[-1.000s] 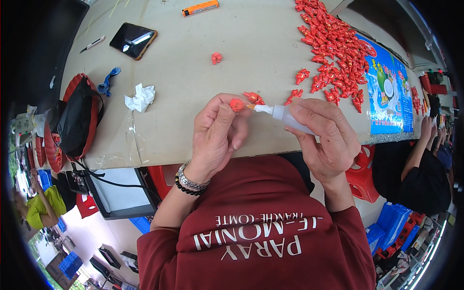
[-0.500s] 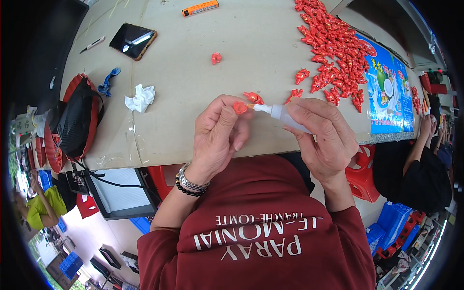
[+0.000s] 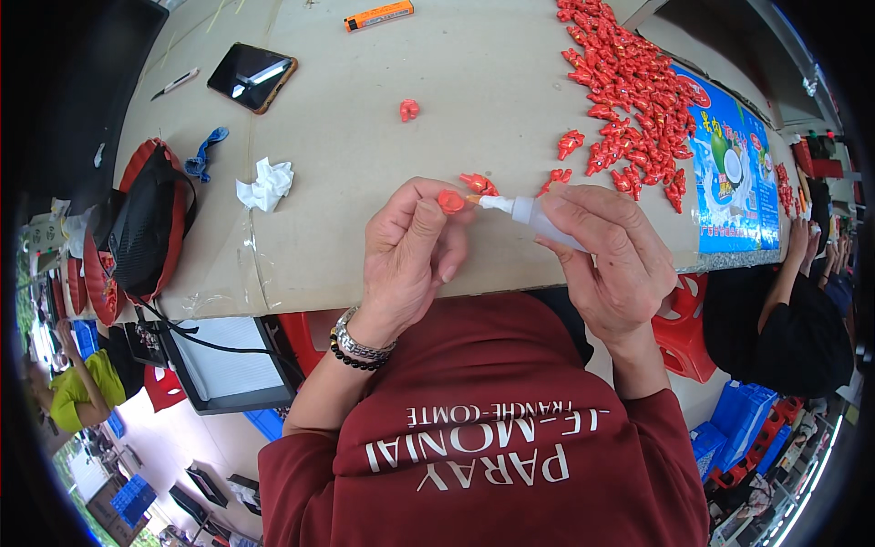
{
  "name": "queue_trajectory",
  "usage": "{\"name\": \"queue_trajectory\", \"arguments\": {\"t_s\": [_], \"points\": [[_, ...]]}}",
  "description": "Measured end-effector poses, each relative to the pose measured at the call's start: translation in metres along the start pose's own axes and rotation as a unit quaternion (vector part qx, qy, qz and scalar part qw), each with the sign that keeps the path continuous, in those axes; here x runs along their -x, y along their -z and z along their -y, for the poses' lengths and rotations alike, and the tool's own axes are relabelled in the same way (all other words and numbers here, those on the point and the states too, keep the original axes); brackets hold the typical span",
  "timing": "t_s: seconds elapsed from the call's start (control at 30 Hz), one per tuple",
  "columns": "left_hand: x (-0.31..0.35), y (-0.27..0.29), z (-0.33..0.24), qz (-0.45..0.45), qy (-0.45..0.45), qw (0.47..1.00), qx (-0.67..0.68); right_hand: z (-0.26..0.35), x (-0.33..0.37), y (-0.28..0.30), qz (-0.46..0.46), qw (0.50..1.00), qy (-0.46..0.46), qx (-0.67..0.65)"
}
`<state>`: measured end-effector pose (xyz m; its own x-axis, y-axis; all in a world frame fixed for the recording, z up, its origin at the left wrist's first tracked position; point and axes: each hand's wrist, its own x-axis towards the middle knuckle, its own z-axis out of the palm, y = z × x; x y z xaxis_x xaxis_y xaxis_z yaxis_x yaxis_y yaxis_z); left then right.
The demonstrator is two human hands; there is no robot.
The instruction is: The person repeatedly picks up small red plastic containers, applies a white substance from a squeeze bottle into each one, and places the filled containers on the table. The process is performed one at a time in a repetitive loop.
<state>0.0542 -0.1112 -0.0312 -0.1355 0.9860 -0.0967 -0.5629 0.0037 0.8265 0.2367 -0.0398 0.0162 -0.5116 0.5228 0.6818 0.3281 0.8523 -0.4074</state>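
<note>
Between the thumb and forefinger of my left hand (image 3: 415, 251) is a small red figurine part (image 3: 450, 201), its round end facing right. My right hand (image 3: 612, 251) is closed around a translucent white squeeze bottle (image 3: 547, 223). The bottle lies almost level, and its thin orange-tan tip (image 3: 473, 199) points left, close against the red part; whether they touch I cannot tell. Just beyond the tip, a red figurine (image 3: 478, 184) lies on the table, with another red figurine (image 3: 554, 179) behind the bottle. Farther off sits a lone small red piece (image 3: 409, 110).
A heap of red figurines (image 3: 629, 91) covers the table's far right, beside a blue printed sheet (image 3: 734, 164). To the left lie a phone (image 3: 252, 77), a pen-like tool (image 3: 174, 84), crumpled tissue (image 3: 265, 185) and a black pouch (image 3: 148, 223). An orange box-like item (image 3: 378, 15) lies far off.
My left hand and the red part have shifted very slightly left. The bottle in my right hand has barely moved.
</note>
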Motion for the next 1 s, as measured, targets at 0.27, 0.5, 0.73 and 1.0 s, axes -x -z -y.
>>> {"name": "queue_trajectory", "arguments": {"t_s": [0.27, 0.5, 0.73, 1.0], "points": [[0.0, 0.001, 0.002, -0.005, -0.023, 1.0, 0.002, 0.001, -0.002, 0.002, 0.0, 1.0, 0.001, 0.008], [-0.002, 0.003, 0.0, 0.0, -0.052, 0.999, -0.015, 0.002, -0.003, 0.002, 0.0, 1.0, 0.008, 0.022], [-0.002, 0.006, 0.002, -0.016, -0.074, 0.995, -0.057, 0.005, -0.005, 0.002, 0.005, 1.0, 0.008, 0.026], [-0.002, 0.009, 0.0, -0.042, -0.066, 0.997, -0.03, -0.001, -0.014, 0.002, -0.002, 0.989, -0.126, -0.074]]}}
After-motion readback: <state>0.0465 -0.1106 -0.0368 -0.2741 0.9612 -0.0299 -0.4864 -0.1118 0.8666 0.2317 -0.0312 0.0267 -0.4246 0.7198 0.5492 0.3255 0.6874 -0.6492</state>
